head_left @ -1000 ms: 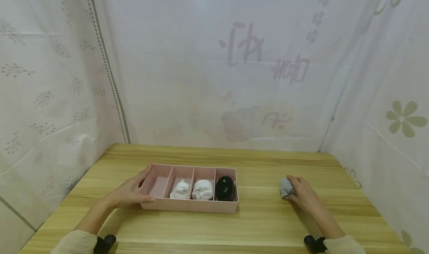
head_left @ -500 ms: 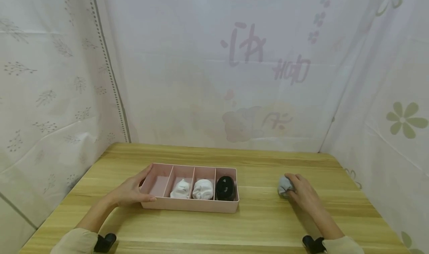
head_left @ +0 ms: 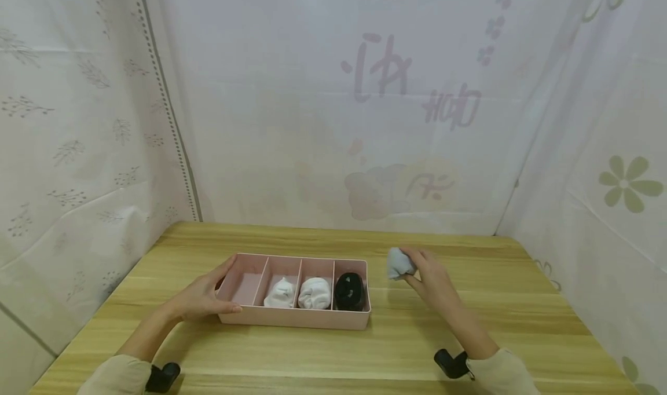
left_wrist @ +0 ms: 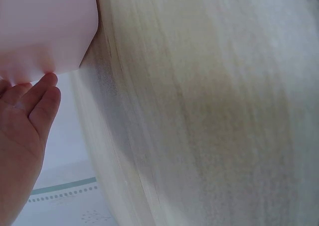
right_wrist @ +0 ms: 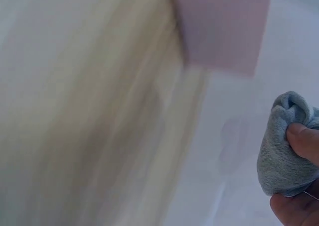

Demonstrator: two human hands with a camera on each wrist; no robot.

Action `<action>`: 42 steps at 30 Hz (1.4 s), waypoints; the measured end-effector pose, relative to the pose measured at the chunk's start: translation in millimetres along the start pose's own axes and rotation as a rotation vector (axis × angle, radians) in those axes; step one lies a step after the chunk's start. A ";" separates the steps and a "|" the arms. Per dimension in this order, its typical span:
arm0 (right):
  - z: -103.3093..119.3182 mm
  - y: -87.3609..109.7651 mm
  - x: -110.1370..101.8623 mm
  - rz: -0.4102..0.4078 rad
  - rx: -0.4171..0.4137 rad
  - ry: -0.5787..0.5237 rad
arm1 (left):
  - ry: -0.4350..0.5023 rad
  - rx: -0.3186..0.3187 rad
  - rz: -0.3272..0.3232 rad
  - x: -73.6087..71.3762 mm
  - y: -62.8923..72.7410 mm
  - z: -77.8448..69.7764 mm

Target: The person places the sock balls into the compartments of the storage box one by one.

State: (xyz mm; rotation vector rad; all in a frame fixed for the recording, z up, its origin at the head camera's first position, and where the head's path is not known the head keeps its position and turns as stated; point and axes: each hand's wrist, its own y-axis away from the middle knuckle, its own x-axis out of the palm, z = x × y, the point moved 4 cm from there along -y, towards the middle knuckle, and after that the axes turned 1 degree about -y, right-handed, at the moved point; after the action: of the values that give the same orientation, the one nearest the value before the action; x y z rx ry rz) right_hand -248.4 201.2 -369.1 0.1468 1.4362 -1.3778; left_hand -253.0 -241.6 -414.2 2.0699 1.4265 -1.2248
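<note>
A pink divided box (head_left: 294,318) with four-sided compartments in a row stands on the wooden table in the head view. My left hand (head_left: 203,296) grips its left end, thumb at the front wall and fingers on the end wall. My right hand (head_left: 429,276) pinches a rolled-up grey sock (head_left: 400,263) above the table, to the right of the box. Close up in the right wrist view, the thumb presses on the sock's (right_wrist: 284,151) soft folded fabric. One white cloth bundle (head_left: 280,293), another white bundle (head_left: 315,293) and a shiny black bundle (head_left: 350,292) fill separate compartments; the leftmost compartment holds nothing.
The wooden table (head_left: 417,348) extends around the box on all sides. A pale printed curtain (head_left: 271,123) hangs behind its far edge, with patterned cloth (head_left: 78,152) on the left and flowered cloth (head_left: 615,238) on the right.
The right hand has lifted the grey sock and carried it left, toward the box. The left hand and the box have stayed in place.
</note>
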 end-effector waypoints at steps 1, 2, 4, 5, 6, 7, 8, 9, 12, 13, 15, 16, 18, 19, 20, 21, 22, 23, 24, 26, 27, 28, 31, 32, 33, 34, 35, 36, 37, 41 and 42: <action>7.7 -4.8 2.2 -0.007 -0.018 -0.024 | -0.002 0.001 0.001 -0.1 -0.1 -0.1; 15.3 -9.6 4.8 -0.010 -0.034 -0.043 | 0.002 0.001 0.002 -0.2 -0.3 -0.3; 30.7 -18.9 10.3 -0.009 -0.066 -0.077 | 0.010 -0.002 0.008 0.1 -0.8 -1.0; 38.3 -23.4 13.1 -0.004 -0.080 -0.093 | 0.013 -0.002 0.011 0.1 -0.8 -1.5; 45.4 -27.5 16.1 -0.001 -0.095 -0.102 | 0.018 -0.003 0.013 0.2 -0.6 -1.7; 52.5 -31.6 19.2 0.001 -0.110 -0.113 | 0.023 0.001 0.015 0.0 -0.3 -2.0; 59.5 -35.4 22.3 0.009 -0.124 -0.123 | 0.024 -0.001 0.015 -0.2 0.0 -2.3; 66.3 -39.1 25.8 0.020 -0.141 -0.135 | 0.023 -0.002 0.015 -0.4 0.4 -2.3; 86.6 -48.4 38.5 0.046 -0.184 -0.158 | 0.026 -0.002 0.014 -1.4 1.5 -2.5; 93.5 -51.1 43.4 0.056 -0.200 -0.165 | 0.029 0.004 0.014 -1.7 1.7 -2.8; 107.3 -55.9 53.4 0.075 -0.228 -0.172 | 0.027 -0.002 0.015 -1.2 2.4 -2.9; 114.2 -57.9 58.4 0.077 -0.243 -0.171 | 0.026 -0.003 0.016 -1.0 2.8 -3.0; 127.0 -61.3 67.5 0.090 -0.269 -0.174 | 0.021 -0.004 0.015 -0.2 3.8 -3.3; 132.9 -62.8 71.7 0.094 -0.279 -0.176 | 0.021 -0.003 0.015 0.2 4.1 -3.2; 138.6 -64.4 75.5 0.097 -0.288 -0.177 | 0.019 -0.008 0.014 0.5 4.2 -3.1; 143.9 -66.0 79.3 0.101 -0.298 -0.181 | 0.019 -0.006 0.013 0.5 4.3 -3.3; 149.1 -67.5 82.5 0.100 -0.307 -0.179 | 0.020 -0.004 0.010 0.3 4.2 -3.3; 154.0 -69.0 85.9 0.103 -0.313 -0.181 | 0.028 -0.002 0.010 0.0 3.9 -3.4; 158.8 -70.4 89.3 0.106 -0.320 -0.179 | 0.041 -0.001 0.010 -0.3 3.7 -3.6; 168.2 -72.8 95.8 0.115 -0.335 -0.174 | 0.055 0.004 0.010 -1.2 3.1 -3.9; 172.5 -73.7 99.6 0.121 -0.342 -0.167 | 0.064 0.006 0.014 -1.5 2.9 -4.1; 176.5 -74.0 103.6 0.127 -0.344 -0.159 | 0.073 0.006 0.020 -1.5 2.9 -4.0; 187.0 -74.6 115.2 0.142 -0.347 -0.134 | 0.088 0.008 0.040 -1.4 3.2 -3.7; 189.9 -74.6 119.0 0.145 -0.344 -0.126 | 0.100 0.006 0.049 -1.3 3.4 -3.4; 192.5 -74.6 122.6 0.147 -0.346 -0.115 | 0.106 0.004 0.054 -1.2 3.6 -3.1; 195.1 -74.6 125.6 0.150 -0.348 -0.114 | 0.118 0.003 0.057 -1.2 3.7 -2.8; 197.2 -74.3 128.9 0.156 -0.353 -0.108 | 0.123 0.003 0.058 -1.3 3.7 -2.5; 199.3 -74.0 131.5 0.164 -0.357 -0.102 | 0.131 0.002 0.060 -1.3 3.5 -2.3; 201.1 -73.4 133.7 0.171 -0.363 -0.095 | 0.138 0.003 0.059 -1.3 3.2 -2.2; 204.4 -70.3 141.4 0.208 -0.372 -0.056 | 0.138 0.014 0.055 -1.1 1.7 -2.5; 204.7 -69.9 142.5 0.212 -0.369 -0.044 | 0.142 0.016 0.056 -1.1 1.3 -2.6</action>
State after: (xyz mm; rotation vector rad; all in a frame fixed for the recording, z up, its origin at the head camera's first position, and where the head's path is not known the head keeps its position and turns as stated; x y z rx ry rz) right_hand -235.7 -57.4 -374.9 0.0276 1.5636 -0.9225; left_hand -250.8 -241.1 -412.1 2.2313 1.4122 -1.0910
